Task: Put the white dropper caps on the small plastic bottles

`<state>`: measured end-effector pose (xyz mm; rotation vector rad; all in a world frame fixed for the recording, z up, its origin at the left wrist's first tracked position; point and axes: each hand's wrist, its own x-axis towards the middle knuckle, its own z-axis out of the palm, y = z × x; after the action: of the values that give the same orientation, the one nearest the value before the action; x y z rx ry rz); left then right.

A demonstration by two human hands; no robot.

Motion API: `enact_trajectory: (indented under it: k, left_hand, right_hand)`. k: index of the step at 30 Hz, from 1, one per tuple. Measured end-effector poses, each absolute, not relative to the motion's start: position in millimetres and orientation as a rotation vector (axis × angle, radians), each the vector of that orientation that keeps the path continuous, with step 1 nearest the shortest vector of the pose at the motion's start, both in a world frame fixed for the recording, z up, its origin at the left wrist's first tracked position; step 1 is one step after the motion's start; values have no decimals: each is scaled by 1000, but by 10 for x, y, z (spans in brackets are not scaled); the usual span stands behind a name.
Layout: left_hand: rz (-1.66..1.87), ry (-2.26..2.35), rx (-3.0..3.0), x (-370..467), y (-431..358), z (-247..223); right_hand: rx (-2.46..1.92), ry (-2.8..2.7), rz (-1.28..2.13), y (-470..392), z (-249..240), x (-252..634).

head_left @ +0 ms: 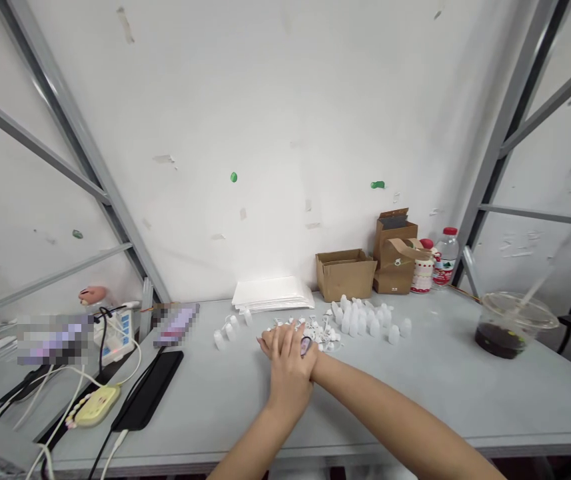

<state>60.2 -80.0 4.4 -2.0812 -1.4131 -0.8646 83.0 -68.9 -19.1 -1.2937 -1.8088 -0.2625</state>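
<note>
My left hand [288,360] lies across the back of my right hand [266,339], its fingers stretched out and a little apart. Most of my right hand is covered, so its fingers cannot be made out. A small dark-rimmed item [306,345] shows between the left hand and the right wrist. Just beyond the hands is a pile of small white parts [322,331], like caps with straps. To its right stand and lie several translucent white small bottles [360,319]. A few more bottles [230,330] are left of the hands.
White sheets [272,293] lie stacked by the wall, beside a cardboard box [346,277], a paper bag [396,263] and a red-capped water bottle [446,257]. A drink cup [508,327] stands right. Left are a black power bank [150,390], cables and a power strip [115,337].
</note>
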Motion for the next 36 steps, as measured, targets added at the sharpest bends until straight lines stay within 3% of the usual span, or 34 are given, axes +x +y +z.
enact_trajectory:
  k: [3, 7, 12, 17, 22, 32, 36]
  left_hand:
    - [-843, -1435, -2110, 608, -822, 62]
    - [-769, -1346, -2186, 599, -968, 115]
    - [-773, -1106, -2326, 230, -1169, 141]
    - [-1152, -1644, -2192, -254, -918, 112]
    - [-1521, -2133, -2051, -375, -440, 225]
    - [-1899, -2290, -2047, -207, 14, 110]
    - [-1825, -2358, -2236, -248, -20, 45]
  right_hand:
    - [-1375, -1689, -378, -658, -190, 868]
    - [-1109, -1852, -63, -560, -107, 1123]
    - [-1047, -2084, 43, -199, 104, 1764]
    - [-1452, -1876, -121, 71, 55, 2467]
    - [-1479, -1970, -342, 223, -21, 2650]
    - [-1518, -2147, -483, 330, -27, 2514]
    - [-1497, -2166, -443, 368, -102, 2539]
